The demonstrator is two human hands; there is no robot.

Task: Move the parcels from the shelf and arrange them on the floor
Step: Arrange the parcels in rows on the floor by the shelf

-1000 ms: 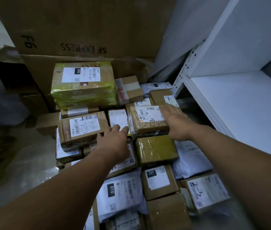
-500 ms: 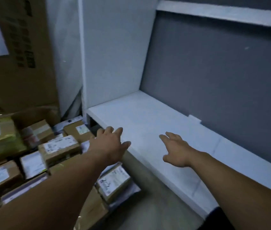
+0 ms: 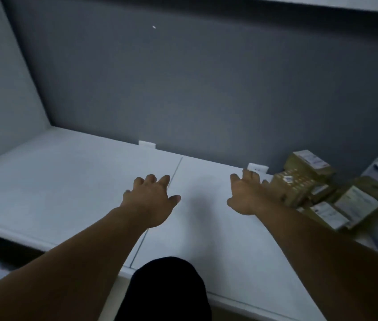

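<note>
One white shelf holds at least five brown parcels, too blurred to count exactly. Two white tabs line its back edge. Two hands show: one left hand, one right hand.

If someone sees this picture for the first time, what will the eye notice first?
The left hand and the right hand, fingers spread, hang over the wide white shelf board. A heap of brown parcels lies at its right end, close to the right hand.
</note>
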